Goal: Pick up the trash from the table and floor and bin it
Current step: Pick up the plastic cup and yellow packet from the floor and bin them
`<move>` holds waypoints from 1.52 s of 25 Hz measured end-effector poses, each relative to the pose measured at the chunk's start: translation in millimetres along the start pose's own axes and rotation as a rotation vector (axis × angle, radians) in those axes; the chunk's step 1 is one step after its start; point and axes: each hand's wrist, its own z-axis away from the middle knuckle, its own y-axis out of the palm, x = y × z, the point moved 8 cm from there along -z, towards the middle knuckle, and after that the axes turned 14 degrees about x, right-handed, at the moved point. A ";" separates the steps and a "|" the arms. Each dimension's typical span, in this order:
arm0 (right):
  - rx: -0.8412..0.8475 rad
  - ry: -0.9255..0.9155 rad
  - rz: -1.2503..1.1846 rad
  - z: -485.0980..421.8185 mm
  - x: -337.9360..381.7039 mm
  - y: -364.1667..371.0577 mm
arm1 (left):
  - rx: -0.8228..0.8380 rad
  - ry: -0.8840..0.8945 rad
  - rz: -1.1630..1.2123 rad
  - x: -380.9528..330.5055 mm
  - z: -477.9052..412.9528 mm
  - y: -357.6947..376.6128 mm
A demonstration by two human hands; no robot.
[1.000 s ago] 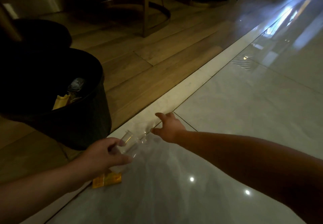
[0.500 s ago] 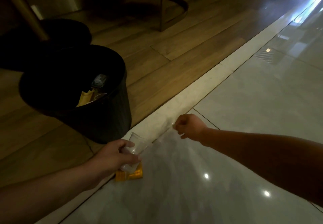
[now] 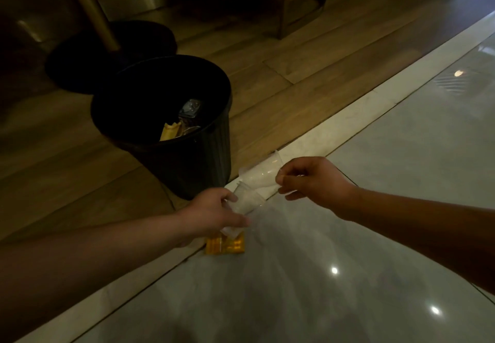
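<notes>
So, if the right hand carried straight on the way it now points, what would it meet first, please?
Probably the clear plastic cup in the left hand; the right hand holds a second cup nearly touching it. The black bin stands beyond. Depth is unclear.

The black ribbed round bin (image 3: pixel 192 163) stands on the wooden plank floor (image 3: pixel 294 96), beside the pale stone strip (image 3: pixel 348 128). Before it, the left hand (image 3: pixel 211 214) holds the near clear plastic cup (image 3: pixel 247 202) over the orange foil packet (image 3: pixel 230 246); the right hand (image 3: pixel 313 179) holds the far clear plastic cup (image 3: pixel 261 175) behind.
</notes>
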 end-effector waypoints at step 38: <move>0.456 0.124 1.300 -85.6 -74.6 161.9 | -0.105 -0.021 0.155 141.6 53.2 -73.6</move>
